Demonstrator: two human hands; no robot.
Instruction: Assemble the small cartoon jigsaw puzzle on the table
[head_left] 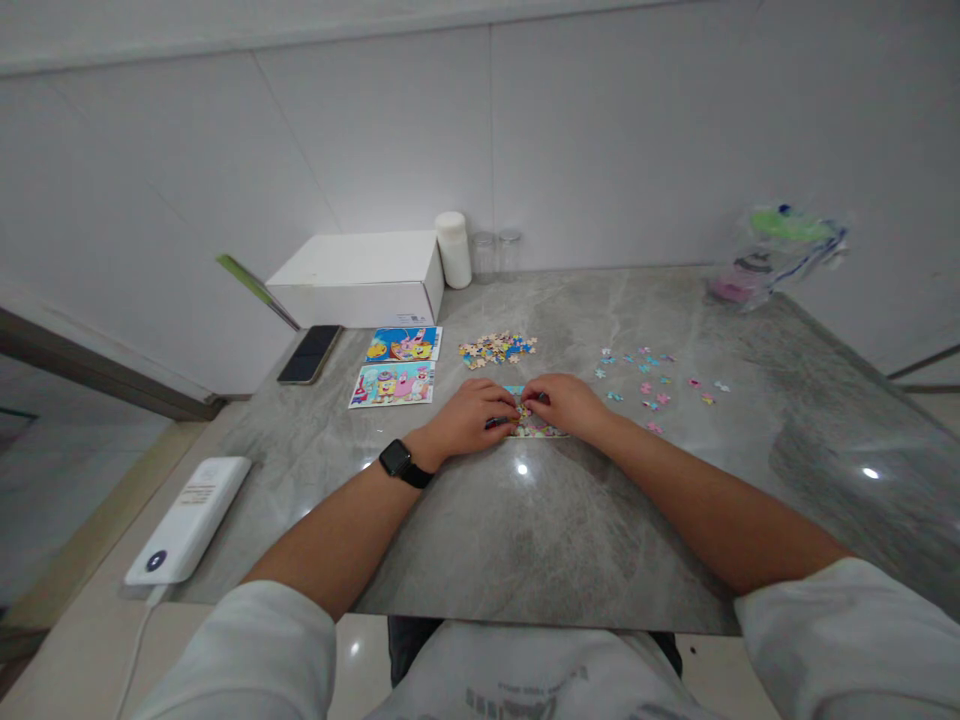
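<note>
Both hands meet over a small, colourful, partly covered puzzle point(541, 430) on the grey table. My left hand point(474, 415) rests at its left edge, fingers curled, their grip too small to make out. My right hand point(564, 403) is over its upper right part, thumb and fingers pinched together; whatever they hold is hidden. Beyond the hands lies a heap of jigsaw pieces point(496, 349). Loose pieces point(647, 388) are scattered to the right. Two cartoon picture cards point(405, 344) point(392, 385) lie flat to the left.
At the back stand a white box point(356, 278), a white bottle point(453, 250) and two clear glasses point(496, 255). A phone point(310, 355) and a white power bank point(189, 520) with a cable are on the left. A plastic bag point(776, 255) sits at the back right.
</note>
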